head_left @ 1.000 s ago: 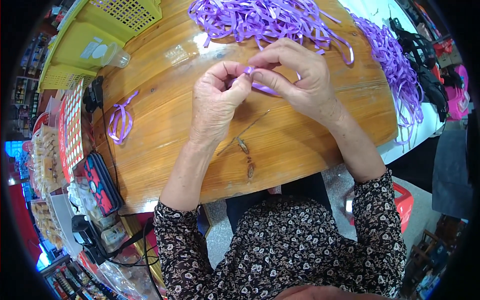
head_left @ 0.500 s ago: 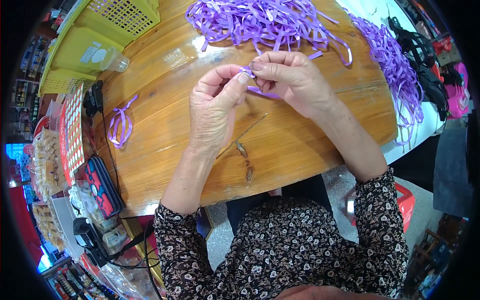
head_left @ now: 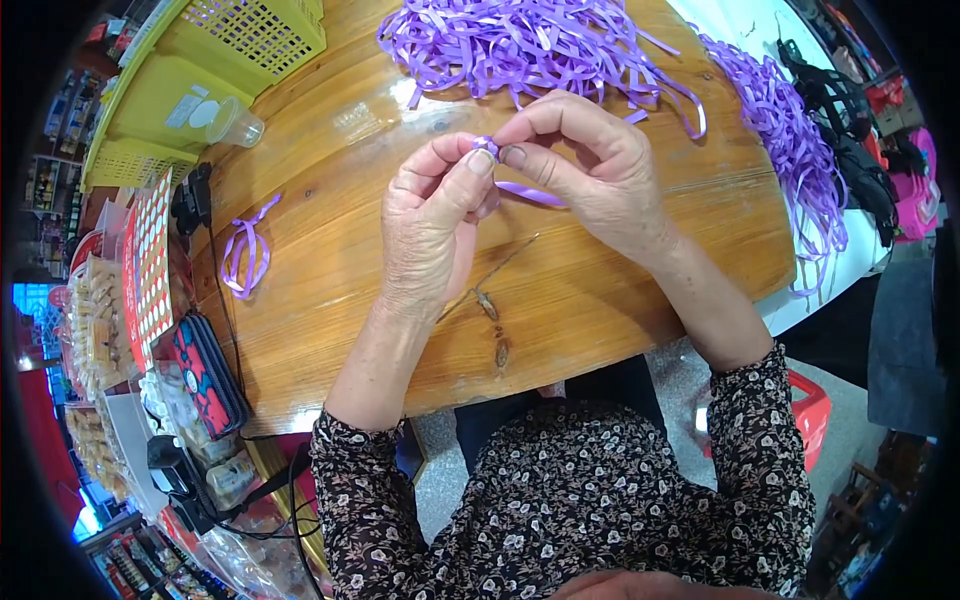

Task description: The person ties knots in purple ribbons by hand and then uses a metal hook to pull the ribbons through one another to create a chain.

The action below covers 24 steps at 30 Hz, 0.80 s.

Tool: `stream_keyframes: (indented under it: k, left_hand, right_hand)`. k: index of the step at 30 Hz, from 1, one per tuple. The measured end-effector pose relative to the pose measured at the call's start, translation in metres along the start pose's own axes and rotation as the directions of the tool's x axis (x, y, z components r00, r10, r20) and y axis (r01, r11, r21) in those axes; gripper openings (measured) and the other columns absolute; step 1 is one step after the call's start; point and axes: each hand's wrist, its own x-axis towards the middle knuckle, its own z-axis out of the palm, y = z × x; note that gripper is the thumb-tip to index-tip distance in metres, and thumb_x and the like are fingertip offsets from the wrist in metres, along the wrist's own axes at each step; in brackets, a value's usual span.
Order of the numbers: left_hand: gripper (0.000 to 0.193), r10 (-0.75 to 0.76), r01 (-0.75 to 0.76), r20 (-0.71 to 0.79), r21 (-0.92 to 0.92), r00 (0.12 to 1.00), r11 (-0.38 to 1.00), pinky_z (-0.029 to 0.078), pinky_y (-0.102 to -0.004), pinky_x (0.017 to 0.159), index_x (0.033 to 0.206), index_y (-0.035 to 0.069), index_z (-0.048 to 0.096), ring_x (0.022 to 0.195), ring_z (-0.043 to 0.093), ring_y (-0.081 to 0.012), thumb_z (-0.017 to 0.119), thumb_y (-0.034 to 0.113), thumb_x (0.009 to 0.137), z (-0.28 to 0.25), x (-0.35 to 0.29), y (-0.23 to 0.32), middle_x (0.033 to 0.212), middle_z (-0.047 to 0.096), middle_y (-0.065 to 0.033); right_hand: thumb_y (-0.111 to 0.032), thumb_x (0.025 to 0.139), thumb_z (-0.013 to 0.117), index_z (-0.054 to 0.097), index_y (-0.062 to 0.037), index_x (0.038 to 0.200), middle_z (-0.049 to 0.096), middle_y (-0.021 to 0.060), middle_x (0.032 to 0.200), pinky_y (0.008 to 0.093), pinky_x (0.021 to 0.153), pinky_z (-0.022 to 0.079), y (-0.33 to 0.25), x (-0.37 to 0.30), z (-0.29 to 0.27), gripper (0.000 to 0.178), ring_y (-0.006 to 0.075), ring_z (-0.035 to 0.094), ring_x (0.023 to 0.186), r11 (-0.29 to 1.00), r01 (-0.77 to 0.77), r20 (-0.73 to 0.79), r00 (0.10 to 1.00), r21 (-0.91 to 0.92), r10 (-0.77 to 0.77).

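Note:
Between thumb and forefinger, my left hand (head_left: 435,195) pinches a small folded or knotted bit of purple ribbon (head_left: 485,147) above the table. My right hand (head_left: 592,165) is at its right side, thumb and forefinger closed at the edge of the folded part; whether they grip it is hard to see. A loose purple ribbon tail (head_left: 532,194) runs out below my right hand. Beyond both hands lies a big tangled pile of purple ribbons (head_left: 520,50). To the left, a looped purple ribbon (head_left: 245,255) rests alone on the wood.
The wooden table (head_left: 600,300) carries a yellow-green basket (head_left: 150,100), a clear plastic cup (head_left: 235,123) and a patterned zip case (head_left: 208,375) along its left side. More purple ribbons (head_left: 780,130) hang at the right. A red stool (head_left: 810,415) stands at lower right.
My right thumb and forefinger have shifted slightly at the folded ribbon, uncovering more of it. My left hand keeps its pinch almost in place.

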Motion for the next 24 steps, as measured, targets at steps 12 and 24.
stream_keyframes:
  k: [12,24]
  left_hand:
    - [0.012,-0.01,0.005,0.048,0.093,0.999,0.996,0.035,-0.0192,0.056,0.097,0.003,0.062,0.066,0.047,-0.0035,0.063,0.004,0.085,-0.001,0.001,0.002,0.084,0.061,0.0005]
    - [0.015,-0.032,0.021,0.049,0.209,0.998,0.978,0.038,-0.0173,0.06,0.097,0.003,0.064,0.07,0.049,-0.0029,0.065,0.006,0.083,0.0,0.002,0.005,0.088,0.063,0.0012]
  right_hand:
    - [0.0,0.076,0.069,0.067,-0.0016,0.091,0.061,0.0049,0.086,0.0242,0.071,0.046,-0.003,0.007,-0.01,0.015,0.0128,0.058,0.08,0.979,0.161,0.043,0.987,-0.122,-0.156]
    - [0.0,0.081,0.064,0.061,0.0014,0.092,0.057,0.004,0.089,0.0226,0.075,0.044,-0.002,0.0,-0.012,0.011,0.0101,0.054,0.085,1.0,-0.026,0.031,0.999,-0.002,0.026]
